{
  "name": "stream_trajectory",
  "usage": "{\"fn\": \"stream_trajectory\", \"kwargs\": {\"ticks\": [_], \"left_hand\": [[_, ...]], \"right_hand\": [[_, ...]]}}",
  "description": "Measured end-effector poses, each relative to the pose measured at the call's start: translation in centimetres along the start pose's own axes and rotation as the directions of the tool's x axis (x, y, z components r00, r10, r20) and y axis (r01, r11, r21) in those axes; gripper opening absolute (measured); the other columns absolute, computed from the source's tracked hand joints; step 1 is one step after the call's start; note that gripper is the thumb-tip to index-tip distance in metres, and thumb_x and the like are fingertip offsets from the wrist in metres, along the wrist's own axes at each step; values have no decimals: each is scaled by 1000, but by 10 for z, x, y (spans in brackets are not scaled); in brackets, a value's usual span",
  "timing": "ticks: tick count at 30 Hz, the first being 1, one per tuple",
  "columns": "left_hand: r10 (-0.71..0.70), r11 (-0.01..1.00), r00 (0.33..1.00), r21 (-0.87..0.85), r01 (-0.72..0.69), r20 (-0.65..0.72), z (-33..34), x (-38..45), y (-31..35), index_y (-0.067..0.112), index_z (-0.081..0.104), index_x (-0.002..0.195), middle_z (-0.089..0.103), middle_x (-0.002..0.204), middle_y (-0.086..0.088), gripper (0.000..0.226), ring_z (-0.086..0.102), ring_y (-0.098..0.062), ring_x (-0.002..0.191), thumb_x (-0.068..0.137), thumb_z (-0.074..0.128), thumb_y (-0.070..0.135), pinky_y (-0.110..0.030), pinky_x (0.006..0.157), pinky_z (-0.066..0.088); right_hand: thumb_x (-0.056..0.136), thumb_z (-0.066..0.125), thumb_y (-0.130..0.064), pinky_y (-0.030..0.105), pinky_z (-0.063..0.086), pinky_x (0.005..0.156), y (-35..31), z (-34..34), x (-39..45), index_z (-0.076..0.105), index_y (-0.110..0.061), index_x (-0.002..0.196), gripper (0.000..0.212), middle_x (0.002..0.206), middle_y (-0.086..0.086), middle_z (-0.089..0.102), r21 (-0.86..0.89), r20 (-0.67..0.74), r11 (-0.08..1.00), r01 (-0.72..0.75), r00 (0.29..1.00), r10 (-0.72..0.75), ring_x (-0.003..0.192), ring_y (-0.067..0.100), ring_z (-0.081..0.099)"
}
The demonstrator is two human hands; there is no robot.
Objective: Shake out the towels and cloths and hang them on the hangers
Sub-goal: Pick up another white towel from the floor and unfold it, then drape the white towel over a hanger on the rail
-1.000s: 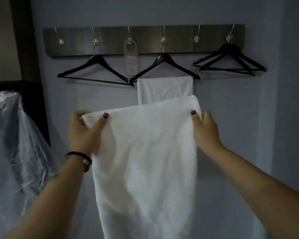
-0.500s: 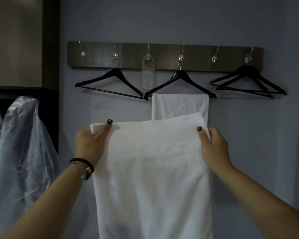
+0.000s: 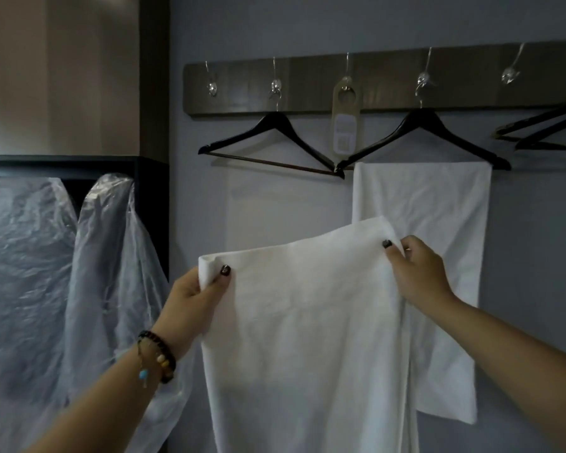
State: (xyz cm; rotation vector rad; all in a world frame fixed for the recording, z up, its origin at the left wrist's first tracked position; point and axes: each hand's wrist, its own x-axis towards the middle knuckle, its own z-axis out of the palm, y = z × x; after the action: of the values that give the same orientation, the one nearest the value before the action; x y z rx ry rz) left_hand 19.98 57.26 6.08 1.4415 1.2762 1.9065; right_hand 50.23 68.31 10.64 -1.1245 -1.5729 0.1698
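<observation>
Holding a white towel (image 3: 304, 338) by its top edge, both hands keep it spread in front of the wall. Left hand (image 3: 190, 299) pinches the upper left corner, thumb on the front face and fingers (image 3: 195, 291) curled behind. Right hand (image 3: 422, 273) grips the upper right corner, which sits higher. The towel hangs below the empty black hanger (image 3: 272, 142) on the hook rail (image 3: 307, 89). A second white towel (image 3: 438, 223) is draped over the neighbouring hanger (image 3: 422, 132). Clear plastic covers (image 3: 79, 273) hang to the left, contents probably garments.
</observation>
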Motion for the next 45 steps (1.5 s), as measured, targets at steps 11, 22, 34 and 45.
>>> {"fn": "stream_trajectory", "kwargs": {"ticks": [11,22,34,45], "left_hand": [[328,938,919,187,-291,-217,45,83,10,2,62,78,60,68,2,28,54,-7,59,92,63,26,-25,57,48],[371,907,892,309,-287,-259,21,147,-6,11,65,75,64,72,-2,22,59,-8,63,92,62,25,-26,61,53],[319,943,920,171,-285,-229,-42,234,-3,11,67,86,68,91,-20,22,63,-23,77,92,62,32,-49,80,56],[280,960,942,72,-272,-185,-87,257,-25,5,67,86,66,94,-27,24,61,-27,75,91,63,28,-54,79,55]], "right_hand": [[88,67,-26,29,51,59,58,38,73,64,-7,83,20,74,8,67,171,318,977,-130,946,71,64,21,64],[81,75,-22,32,55,75,48,117,137,67,-8,86,17,74,5,74,110,513,994,19,855,-73,70,22,72],[88,60,-20,39,45,82,-82,185,294,51,-4,111,29,116,16,54,-233,-134,876,423,878,-459,102,31,54],[91,59,-30,52,44,96,-69,225,346,42,1,129,52,131,25,42,-559,-76,815,151,970,-232,115,43,47]]}}
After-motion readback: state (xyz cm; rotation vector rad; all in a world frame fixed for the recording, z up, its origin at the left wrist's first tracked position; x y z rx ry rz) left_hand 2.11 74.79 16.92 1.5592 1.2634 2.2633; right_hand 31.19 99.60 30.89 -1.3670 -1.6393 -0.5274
